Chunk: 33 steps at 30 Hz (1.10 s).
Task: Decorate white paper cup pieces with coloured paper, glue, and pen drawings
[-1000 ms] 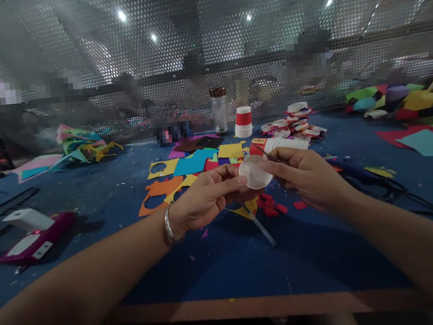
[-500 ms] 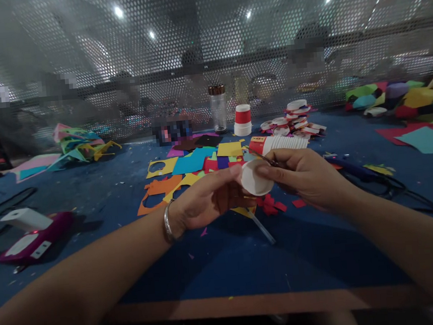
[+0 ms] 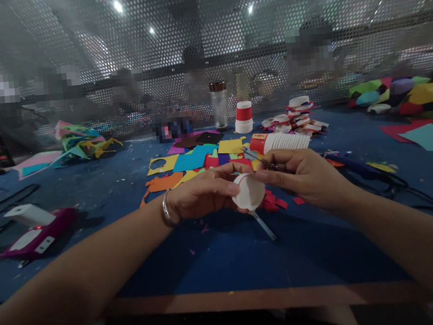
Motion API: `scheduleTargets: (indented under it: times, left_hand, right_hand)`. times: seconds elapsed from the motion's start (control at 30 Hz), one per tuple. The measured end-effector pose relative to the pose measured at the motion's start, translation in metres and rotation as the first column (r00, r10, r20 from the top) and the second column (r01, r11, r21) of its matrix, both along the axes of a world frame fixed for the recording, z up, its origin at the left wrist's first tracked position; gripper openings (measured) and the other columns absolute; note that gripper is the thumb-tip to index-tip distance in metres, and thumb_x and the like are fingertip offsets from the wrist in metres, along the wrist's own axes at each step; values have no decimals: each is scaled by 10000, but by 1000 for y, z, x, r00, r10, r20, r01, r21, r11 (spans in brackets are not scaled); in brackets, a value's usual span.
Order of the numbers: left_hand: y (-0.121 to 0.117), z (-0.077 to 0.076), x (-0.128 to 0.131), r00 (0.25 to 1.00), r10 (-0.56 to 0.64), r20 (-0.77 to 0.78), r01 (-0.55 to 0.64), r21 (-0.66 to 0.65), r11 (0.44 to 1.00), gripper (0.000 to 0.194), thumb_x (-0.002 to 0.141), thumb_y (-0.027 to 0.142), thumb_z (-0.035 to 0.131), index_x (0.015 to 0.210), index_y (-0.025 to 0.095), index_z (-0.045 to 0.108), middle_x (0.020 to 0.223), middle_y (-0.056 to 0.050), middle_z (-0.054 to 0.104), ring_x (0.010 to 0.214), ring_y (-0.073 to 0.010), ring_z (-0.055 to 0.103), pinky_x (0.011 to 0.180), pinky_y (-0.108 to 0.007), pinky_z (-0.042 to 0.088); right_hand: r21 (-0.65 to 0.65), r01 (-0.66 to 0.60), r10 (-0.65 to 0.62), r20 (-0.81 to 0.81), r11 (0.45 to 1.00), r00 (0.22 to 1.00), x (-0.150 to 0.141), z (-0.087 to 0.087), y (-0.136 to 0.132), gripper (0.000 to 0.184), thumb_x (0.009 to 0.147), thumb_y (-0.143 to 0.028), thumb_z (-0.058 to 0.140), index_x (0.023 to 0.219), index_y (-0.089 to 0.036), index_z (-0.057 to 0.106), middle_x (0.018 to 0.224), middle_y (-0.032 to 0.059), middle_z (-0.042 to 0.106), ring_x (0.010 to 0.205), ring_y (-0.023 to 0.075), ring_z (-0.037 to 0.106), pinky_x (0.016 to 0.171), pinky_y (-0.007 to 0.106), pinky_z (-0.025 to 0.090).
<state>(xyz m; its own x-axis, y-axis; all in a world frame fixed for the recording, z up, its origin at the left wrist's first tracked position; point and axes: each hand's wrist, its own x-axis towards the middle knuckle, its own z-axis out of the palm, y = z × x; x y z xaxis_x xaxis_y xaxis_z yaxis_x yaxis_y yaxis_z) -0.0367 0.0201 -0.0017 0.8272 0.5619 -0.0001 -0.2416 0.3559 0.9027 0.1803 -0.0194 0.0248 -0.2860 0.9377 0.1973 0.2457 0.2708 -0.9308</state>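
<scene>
My left hand (image 3: 211, 189) grips a small round white paper disc (image 3: 250, 192), thumb on its face and fingers behind. A thin red line shows at the disc's upper edge; it looks like a paper cup's bottom. Just to the right, my right hand (image 3: 297, 175) is closed around a slim dark pointed metal tool (image 3: 254, 155). The fingers cover much of it, so I cannot tell whether it is scissors or tweezers. Its tip points up and left, above the disc. Below the disc, a clear stick-like tube (image 3: 264, 227) lies beside red paper scraps (image 3: 271, 201).
Coloured paper sheets (image 3: 189, 160) spread behind my hands. Stacked paper cups lie sideways (image 3: 285, 142) and stand upright (image 3: 244, 117) near a glass bottle (image 3: 219, 106). Cut cup pieces (image 3: 298, 117) are piled right. A purple power strip (image 3: 41, 236) and cables (image 3: 393, 187) flank me.
The white disc has moved slightly down and left with my left hand and turned a little. The tool's tip now shows more, farther from the disc. The view has shifted slightly.
</scene>
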Motion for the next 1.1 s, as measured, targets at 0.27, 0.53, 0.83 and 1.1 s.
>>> scheduleTargets:
  times: [0.27,0.53,0.83,1.1]
  left_hand:
    - [6,0,-3,986,166,-18,-158,220,963,490,655,93,894,1097,209,717,1028,-27,704,903,-139,663,831,-261,517]
    - [10,-10,0,934,354,49,-312,594,741,509,715,129,876,1144,223,618,1200,-47,637,993,-129,628,879,-244,516]
    - [9,-11,3,861,501,87,-422,672,609,508,720,168,835,1164,209,590,1256,-89,635,1120,-205,633,957,-311,537]
    - [13,-18,3,835,539,113,-440,726,529,487,758,146,788,1202,217,599,1302,-89,602,1138,-204,620,993,-334,537]
  right_hand:
    - [-26,19,-20,-12,999,1000,6,-6,3,504,765,-699,770,778,-212,641,577,-100,311,500,69,193,452,275,136]
    - [-12,7,-6,27,1000,1000,4,-2,2,536,775,-739,733,771,-216,615,565,-102,312,492,74,220,462,272,176]
    - [103,-41,18,216,994,976,2,-4,0,533,861,-735,634,823,-204,656,648,-31,538,543,102,405,500,275,270]
    - [140,-71,19,342,988,940,7,-11,3,401,927,-589,621,821,-206,671,739,8,601,650,141,514,602,291,378]
